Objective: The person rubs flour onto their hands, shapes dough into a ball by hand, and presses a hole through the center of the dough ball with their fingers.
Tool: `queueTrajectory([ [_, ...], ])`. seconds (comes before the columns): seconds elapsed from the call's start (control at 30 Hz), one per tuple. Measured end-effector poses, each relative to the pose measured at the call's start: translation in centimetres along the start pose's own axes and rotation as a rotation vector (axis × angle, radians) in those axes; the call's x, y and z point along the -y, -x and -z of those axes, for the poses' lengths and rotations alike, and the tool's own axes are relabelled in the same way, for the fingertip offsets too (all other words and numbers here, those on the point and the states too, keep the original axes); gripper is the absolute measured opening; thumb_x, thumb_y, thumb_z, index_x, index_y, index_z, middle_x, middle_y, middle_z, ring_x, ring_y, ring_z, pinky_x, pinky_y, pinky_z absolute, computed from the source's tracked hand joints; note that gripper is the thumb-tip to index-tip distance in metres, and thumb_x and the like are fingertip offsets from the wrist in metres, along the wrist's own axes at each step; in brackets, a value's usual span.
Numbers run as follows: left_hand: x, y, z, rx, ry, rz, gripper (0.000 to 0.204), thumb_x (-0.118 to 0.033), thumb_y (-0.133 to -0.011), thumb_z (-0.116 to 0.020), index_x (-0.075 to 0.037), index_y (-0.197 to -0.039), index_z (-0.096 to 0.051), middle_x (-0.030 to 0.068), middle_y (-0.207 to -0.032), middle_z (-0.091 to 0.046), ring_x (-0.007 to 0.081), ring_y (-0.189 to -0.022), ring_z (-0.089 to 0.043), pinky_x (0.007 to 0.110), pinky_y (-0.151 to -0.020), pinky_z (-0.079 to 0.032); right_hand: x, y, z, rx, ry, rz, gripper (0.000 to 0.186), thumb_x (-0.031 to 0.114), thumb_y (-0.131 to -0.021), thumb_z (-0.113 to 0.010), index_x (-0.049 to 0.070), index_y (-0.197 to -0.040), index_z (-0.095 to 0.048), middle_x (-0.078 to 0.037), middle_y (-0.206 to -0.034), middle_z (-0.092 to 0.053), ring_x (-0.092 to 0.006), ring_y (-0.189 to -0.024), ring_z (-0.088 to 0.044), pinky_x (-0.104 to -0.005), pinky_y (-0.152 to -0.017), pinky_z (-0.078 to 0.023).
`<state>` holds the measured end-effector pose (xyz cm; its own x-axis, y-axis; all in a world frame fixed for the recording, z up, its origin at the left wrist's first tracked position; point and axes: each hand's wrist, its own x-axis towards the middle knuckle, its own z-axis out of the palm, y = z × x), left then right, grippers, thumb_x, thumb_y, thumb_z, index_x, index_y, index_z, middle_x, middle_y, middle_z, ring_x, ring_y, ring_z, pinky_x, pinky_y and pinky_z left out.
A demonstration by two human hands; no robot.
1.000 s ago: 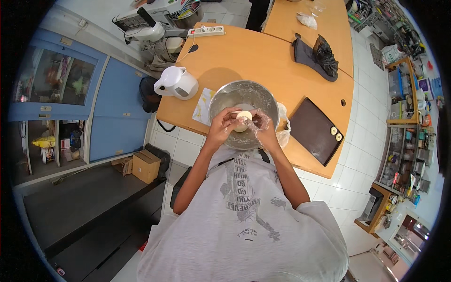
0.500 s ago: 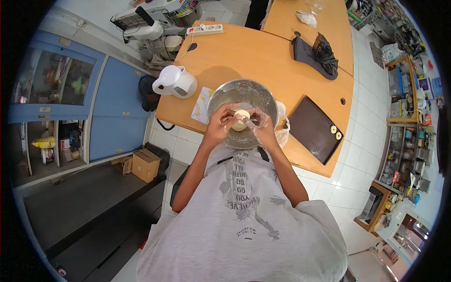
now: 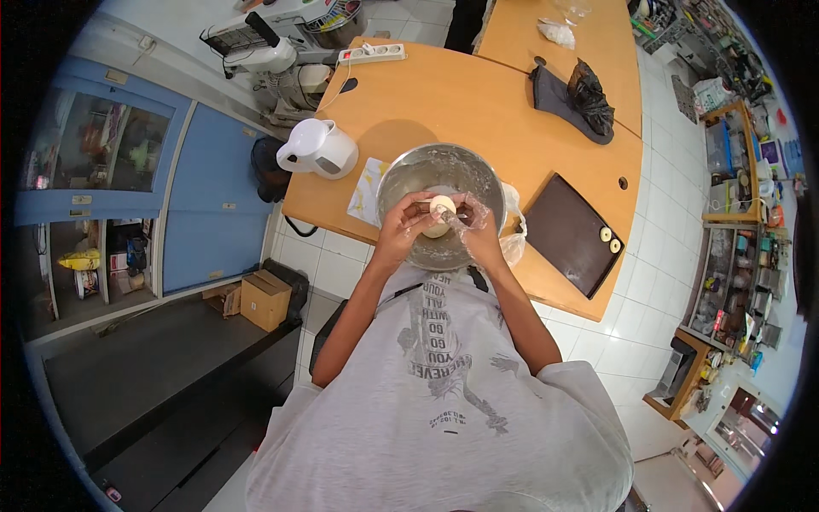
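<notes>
Over a large steel mixing bowl [image 3: 480,177] at the table's near edge, I hold a small pale ball of dough [image 3: 442,204] between both hands. My left hand [image 3: 404,226] grips it from the left with closed fingers. From the other side, my right hand [image 3: 474,224], whitened with flour or dough, pinches it with thumb and fingers. More pale dough shows in the bowl below, partly hidden by my hands. To the right lies a dark baking tray [image 3: 570,230] with two small dough rings [image 3: 610,240] near its right edge.
A white electric kettle [image 3: 320,148] stands left of the bowl, beside a printed sheet [image 3: 368,189]. A plastic bag [image 3: 514,226] sits between bowl and tray. Farther back are a power strip [image 3: 372,54] and a black bag [image 3: 589,101] on a dark cloth item.
The dough has turned slightly in my fingers, and my left fingers have come down closer around it. Bowl and tray stay where they were.
</notes>
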<state>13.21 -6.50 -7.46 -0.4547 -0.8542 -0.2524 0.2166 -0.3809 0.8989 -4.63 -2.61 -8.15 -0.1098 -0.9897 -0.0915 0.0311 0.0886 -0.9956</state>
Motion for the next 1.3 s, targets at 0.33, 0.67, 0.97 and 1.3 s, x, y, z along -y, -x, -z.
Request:
queueTrajectory([
  [0.33, -0.4, -0.2, 0.5, -0.001, -0.182, -0.088, 0.041, -0.006, -0.097, -0.069, -0.001, -0.136, -0.057, 0.0127, -0.124, -0.066, 0.0182, -0.116, -0.062, 0.033, -0.102, -0.05, -0.2, 0.1, -0.5, -0.046, -0.091, -0.016, 0.028, 0.003, -0.09, -0.077, 0.002, -0.116, -0.065, -0.007, -0.105, -0.071, -0.0147, -0.097, -0.068, -0.0317, -0.088, -0.054],
  [0.67, -0.4, 0.1, -0.3, -0.025, -0.023, 0.041, 0.042, -0.008, -0.096, -0.071, -0.002, -0.136, -0.058, 0.0122, -0.12, -0.068, 0.0177, -0.113, -0.065, 0.032, -0.098, -0.052, 0.1, 0.0, -0.3, 0.008, -0.033, 0.014, 0.038, 0.0, -0.09, -0.074, 0.005, -0.125, -0.06, -0.007, -0.104, -0.069, -0.0149, -0.098, -0.067, -0.031, -0.086, -0.054],
  [0.97, -1.0, -0.1, -0.6, -0.053, -0.002, 0.042, 0.043, -0.01, -0.099, -0.069, -0.005, -0.139, -0.055, 0.012, -0.118, -0.069, 0.0156, -0.109, -0.066, 0.03, -0.093, -0.054, 1.7, 0.2, -0.5, 0.042, -0.039, -0.011, 0.036, 0.001, -0.094, -0.071, 0.005, -0.127, -0.059, -0.007, -0.104, -0.069, -0.0144, -0.095, -0.067, -0.0291, -0.084, -0.053],
  [1.3, -0.3, -0.1, 0.2, 0.027, -0.27, -0.09, 0.046, -0.006, -0.099, -0.067, -0.005, -0.143, -0.051, 0.0125, -0.117, -0.067, 0.0169, -0.112, -0.063, 0.032, -0.1, -0.05, 0.4, 0.3, -0.5, -0.02, -0.149, 0.023, 0.041, 0.0, -0.093, -0.071, 0.005, -0.131, -0.056, -0.006, -0.103, -0.067, -0.0138, -0.098, -0.065, -0.0303, -0.085, -0.052],
])
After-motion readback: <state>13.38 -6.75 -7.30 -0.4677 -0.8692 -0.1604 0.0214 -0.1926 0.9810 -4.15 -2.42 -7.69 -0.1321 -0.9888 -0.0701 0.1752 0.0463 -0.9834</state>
